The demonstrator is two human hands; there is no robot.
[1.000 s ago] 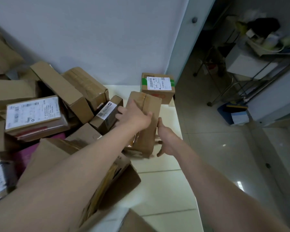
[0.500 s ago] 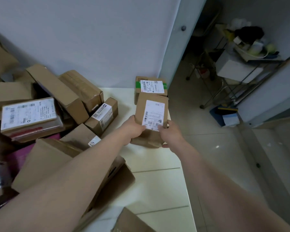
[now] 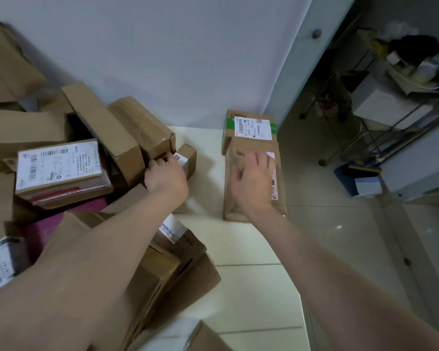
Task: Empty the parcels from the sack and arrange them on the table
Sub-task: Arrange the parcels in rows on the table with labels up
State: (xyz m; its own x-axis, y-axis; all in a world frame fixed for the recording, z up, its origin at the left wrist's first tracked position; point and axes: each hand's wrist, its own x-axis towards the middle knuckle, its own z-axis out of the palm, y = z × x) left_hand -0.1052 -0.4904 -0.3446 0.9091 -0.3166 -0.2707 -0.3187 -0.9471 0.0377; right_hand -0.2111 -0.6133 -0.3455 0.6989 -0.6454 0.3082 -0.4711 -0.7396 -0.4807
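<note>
While most of the brown cardboard parcels (image 3: 61, 171) lie jumbled on the left, only 2 sit in order on the pale tiled table (image 3: 251, 287). A long brown cardboard box with a white side label (image 3: 254, 183) lies flat along the right edge, its far end touching a brown cardboard box with green tape and a white shipping label (image 3: 249, 127) at the back corner by the wall.

Right hand (image 3: 254, 181): open, fingers spread, resting on or just over the long box; contact not certain.

Left hand (image 3: 166, 177): fingers curled onto a small brown cardboard box with a white label (image 3: 186, 158) at the heap's edge; a full grasp cannot be confirmed.

No sack is in view.

Judgement: emptying looks done or nearly so; arranging is early, 2 placed, the small box likely next, and many left.
</note>
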